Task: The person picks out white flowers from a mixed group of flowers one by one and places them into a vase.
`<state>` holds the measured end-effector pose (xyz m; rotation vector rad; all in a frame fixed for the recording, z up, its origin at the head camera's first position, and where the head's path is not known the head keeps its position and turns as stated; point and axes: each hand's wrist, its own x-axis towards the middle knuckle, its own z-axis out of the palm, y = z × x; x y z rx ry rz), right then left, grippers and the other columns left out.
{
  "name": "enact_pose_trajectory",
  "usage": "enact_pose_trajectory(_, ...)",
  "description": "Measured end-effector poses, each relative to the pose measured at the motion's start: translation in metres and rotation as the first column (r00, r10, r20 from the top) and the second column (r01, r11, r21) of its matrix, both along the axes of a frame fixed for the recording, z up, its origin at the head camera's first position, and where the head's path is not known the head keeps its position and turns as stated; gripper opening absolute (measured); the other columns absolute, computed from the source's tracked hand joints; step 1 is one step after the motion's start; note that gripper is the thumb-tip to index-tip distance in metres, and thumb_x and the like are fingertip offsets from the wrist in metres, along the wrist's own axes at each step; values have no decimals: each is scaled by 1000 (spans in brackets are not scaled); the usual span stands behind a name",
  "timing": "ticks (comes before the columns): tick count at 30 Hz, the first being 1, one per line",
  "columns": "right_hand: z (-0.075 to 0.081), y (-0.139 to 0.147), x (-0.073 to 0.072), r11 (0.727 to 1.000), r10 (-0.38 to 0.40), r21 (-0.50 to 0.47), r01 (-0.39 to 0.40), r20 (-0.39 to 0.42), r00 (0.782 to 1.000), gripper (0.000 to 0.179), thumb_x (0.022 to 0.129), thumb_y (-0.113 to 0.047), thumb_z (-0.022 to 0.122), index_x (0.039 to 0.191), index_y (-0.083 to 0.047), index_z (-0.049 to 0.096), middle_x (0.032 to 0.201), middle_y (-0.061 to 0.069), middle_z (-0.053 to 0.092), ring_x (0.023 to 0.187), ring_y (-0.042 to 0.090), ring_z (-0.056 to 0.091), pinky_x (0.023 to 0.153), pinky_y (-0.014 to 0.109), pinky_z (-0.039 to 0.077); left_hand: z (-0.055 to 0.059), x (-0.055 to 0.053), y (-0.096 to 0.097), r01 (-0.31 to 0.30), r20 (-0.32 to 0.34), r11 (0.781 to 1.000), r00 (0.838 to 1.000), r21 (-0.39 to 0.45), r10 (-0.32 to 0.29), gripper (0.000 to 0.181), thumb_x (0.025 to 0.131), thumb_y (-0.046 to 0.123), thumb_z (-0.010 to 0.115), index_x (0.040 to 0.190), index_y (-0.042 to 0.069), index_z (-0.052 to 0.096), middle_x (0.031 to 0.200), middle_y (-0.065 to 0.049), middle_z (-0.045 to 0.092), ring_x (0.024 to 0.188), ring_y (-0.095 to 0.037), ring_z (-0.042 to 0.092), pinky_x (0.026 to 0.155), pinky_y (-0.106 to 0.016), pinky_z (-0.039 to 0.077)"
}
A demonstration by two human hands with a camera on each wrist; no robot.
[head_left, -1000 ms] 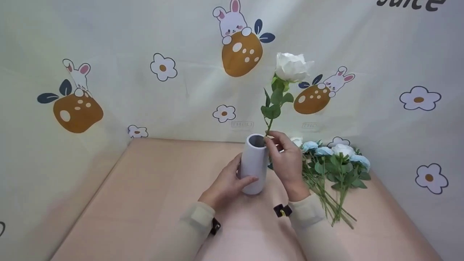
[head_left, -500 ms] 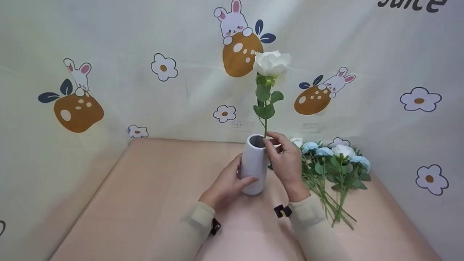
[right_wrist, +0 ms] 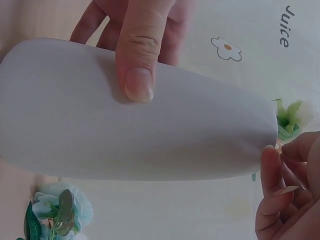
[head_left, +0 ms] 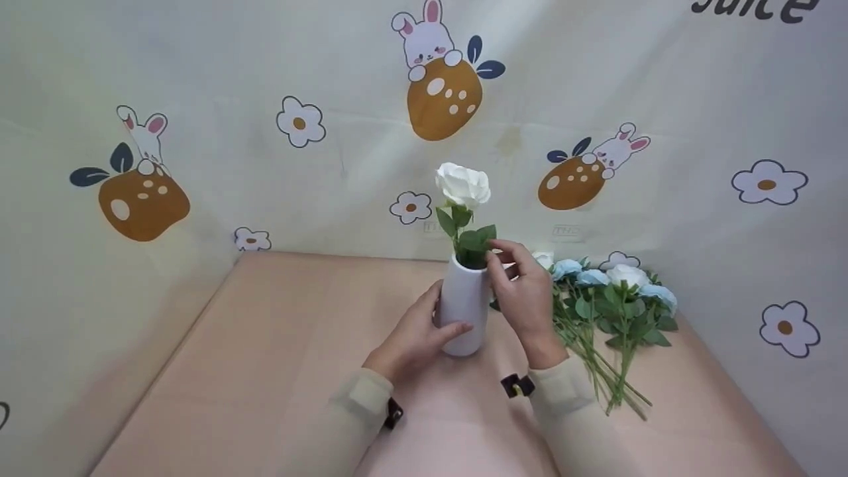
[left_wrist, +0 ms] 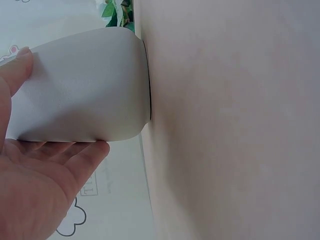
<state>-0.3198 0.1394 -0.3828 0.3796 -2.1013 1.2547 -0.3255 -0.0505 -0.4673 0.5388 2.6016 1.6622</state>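
A white rose (head_left: 463, 186) with green leaves (head_left: 472, 240) stands upright in the mouth of a tall white vase (head_left: 463, 308). Most of its stem is hidden inside. My left hand (head_left: 419, 330) grips the vase low on its left side, thumb across the front. In the left wrist view, the vase base (left_wrist: 127, 82) meets the table. At the right of the rim is my right hand (head_left: 523, 288), its thumb and index fingertips beside the lower leaves. The right wrist view shows those fingers (right_wrist: 272, 172) curled at the rim; I cannot tell whether they pinch the rose.
Several white and light-blue flowers (head_left: 625, 274) lie in a bunch at the back right of the table (head_left: 278, 371), their stems (head_left: 619, 381) pointing toward the front. A printed cloth (head_left: 344, 172) with rabbits and daisies hangs behind the table.
The white rose has swung left over the vase and dropped down into it, its bloom now much lower. Both hands and the vase have stayed nearly in place.
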Motion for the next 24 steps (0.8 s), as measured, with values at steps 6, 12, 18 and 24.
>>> enact_pose_trajectory(6, 1, 3, -1, 1000, -14, -11, 15, 27, 1000, 22, 107, -19, 71, 127, -14, 80, 101, 7, 82, 72, 15, 67, 59, 20, 57, 0, 0, -1, -1, 7, 1000, 1000, -5, 1, 98, 99, 48, 82, 174, 17, 28, 171, -8, 47, 157, -30, 48, 132, -57, 40)
enact_pose_trajectory(12, 1, 8, -2, 999, -27, -24, 28, 59, 998, 24, 108, -21, 70, 129, -15, 79, 101, 5, 80, 68, 16, 66, 54, 24, 58, 0, -1, -1, 10, 3, 1000, 1000, 12, -11, 98, 99, 47, 82, 174, 15, 28, 171, -11, 46, 156, -32, 49, 131, -59, 40)
enact_pose_trajectory(18, 2, 12, -4, 998, -55, -12, 56, 60, 997, 25, 107, -20, 70, 129, -11, 79, 102, 8, 80, 70, 15, 66, 60, 19, 58, 1, -1, 0, 3, 16, 1000, 1000, -6, -3, 100, 99, 49, 81, 175, 16, 26, 174, -10, 44, 159, -32, 46, 133, -58, 38)
enact_pose_trajectory(24, 0, 20, -7, 997, -74, 11, 74, 34, 997, 23, 107, -19, 71, 127, -13, 80, 101, 8, 81, 71, 17, 64, 60, 15, 52, 2, 0, 0, -12, 54, 1000, 998, -11, 13, 102, 98, 49, 82, 175, 18, 24, 176, -8, 41, 162, -32, 42, 134, -59, 35)
